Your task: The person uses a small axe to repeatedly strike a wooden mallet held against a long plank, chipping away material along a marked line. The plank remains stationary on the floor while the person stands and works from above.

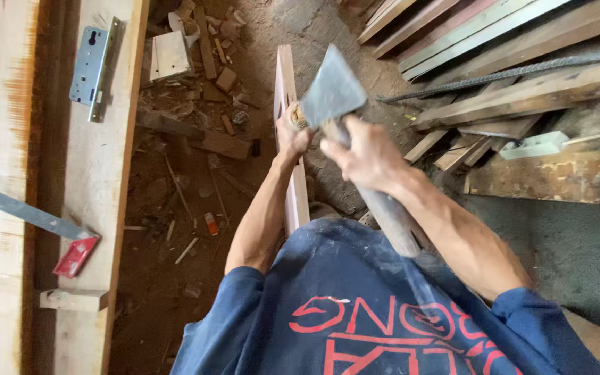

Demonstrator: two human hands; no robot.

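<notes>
Head view, right hand: your right hand [366, 153] is clenched around the wooden handle of the hatchet [335, 94], just below its grey blade, which is raised above the strip.
Head view, left hand: your left hand [292, 135] grasps the narrow wooden strip [287, 83] near its middle, grip closed around its edge.
Head view, wooden strip: it stands on edge between your arms, its far end over the dirt floor [175, 278], its near end hidden behind your blue sweatshirt [342, 312].
Head view, counter: at your left, the pale wooden counter [98, 173] carries a metal lock plate [92, 66], a square with a red stock [74, 255] and a small wood block [72, 299].
Head view, surroundings: offcuts [203, 76] litter the floor beyond the strip; stacked planks [522, 76] lie at your right.
</notes>
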